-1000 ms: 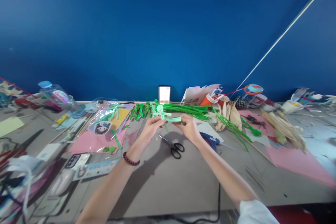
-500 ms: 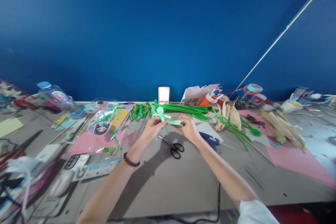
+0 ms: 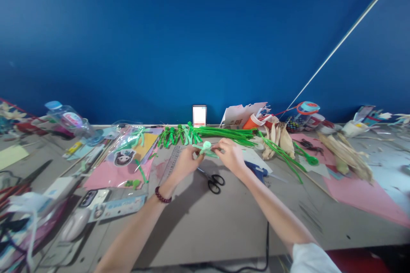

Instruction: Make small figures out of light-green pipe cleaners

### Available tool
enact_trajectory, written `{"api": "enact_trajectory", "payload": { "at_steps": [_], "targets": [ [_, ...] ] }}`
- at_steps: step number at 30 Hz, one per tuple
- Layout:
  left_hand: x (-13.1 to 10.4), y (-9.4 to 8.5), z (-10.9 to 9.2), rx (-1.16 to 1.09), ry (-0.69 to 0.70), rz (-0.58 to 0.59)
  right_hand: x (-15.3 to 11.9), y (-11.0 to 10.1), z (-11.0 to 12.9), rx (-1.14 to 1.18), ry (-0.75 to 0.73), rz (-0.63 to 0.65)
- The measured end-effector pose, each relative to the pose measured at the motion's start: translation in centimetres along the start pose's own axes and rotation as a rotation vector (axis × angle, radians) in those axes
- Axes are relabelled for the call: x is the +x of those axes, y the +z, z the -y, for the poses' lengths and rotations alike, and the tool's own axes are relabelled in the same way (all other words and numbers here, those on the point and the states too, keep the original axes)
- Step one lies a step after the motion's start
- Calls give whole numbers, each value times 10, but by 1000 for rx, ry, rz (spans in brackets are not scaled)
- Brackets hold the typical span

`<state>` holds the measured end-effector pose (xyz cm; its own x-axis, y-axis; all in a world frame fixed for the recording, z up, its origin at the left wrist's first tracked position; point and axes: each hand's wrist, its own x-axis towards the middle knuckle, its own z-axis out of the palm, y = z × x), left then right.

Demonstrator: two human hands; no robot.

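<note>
A pale green pipe-cleaner figure (image 3: pixel 206 146) with a round head is held up between my two hands. My left hand (image 3: pixel 187 162), with a dark red bead bracelet on its wrist, pinches the left side. The fingertips of my right hand (image 3: pixel 230 153) are closed on the right side. Black-handled scissors (image 3: pixel 215 183) lie on the table just below my hands. Behind them is a row of small green pipe-cleaner figures (image 3: pixel 173 135), beside a bundle of green pipe cleaners (image 3: pixel 227 133).
A blue glue gun (image 3: pixel 259 171) lies right of my right hand. A lit phone (image 3: pixel 199 115) leans on the blue wall. Orange paper cups (image 3: pixel 251 122), dry husks (image 3: pixel 286 143) and pink paper (image 3: pixel 368 200) are on the right; a clear bag (image 3: pixel 123 157) and a bottle (image 3: pixel 72 118) on the left.
The pipe-cleaner figure has shifted right and slightly down, and its head has tipped over toward me. My right hand's fingers have moved in closer to the head.
</note>
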<state>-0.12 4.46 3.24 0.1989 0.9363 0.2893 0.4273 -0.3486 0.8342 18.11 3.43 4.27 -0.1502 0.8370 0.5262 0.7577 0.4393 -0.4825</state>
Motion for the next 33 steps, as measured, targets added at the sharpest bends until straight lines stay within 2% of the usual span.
{"api": "enact_trajectory", "payload": {
  "at_steps": [3, 6, 12, 19, 25, 28, 33],
  "targets": [
    [2, 6, 9, -12, -24, -135, -3, 4, 4, 98, 24, 29],
    [4, 8, 12, -88, -103, -214, -6, 12, 8, 287, 82, 26],
    [7, 9, 8, -510, -268, -258, -11, 23, 14, 466, 78, 29],
    [8, 2, -1, -782, -405, -72, -7, 21, 2, 366, 155, 76],
    [2, -4, -10, -699, -411, 129, 2, 9, -13, 355, 170, 150],
    [1, -6, -14, -692, -402, 237, 3, 4, -16, 359, 133, 124],
    [2, -11, -18, -825, -418, 226, 3, 4, -11, 329, 114, 104]
  ]
}}
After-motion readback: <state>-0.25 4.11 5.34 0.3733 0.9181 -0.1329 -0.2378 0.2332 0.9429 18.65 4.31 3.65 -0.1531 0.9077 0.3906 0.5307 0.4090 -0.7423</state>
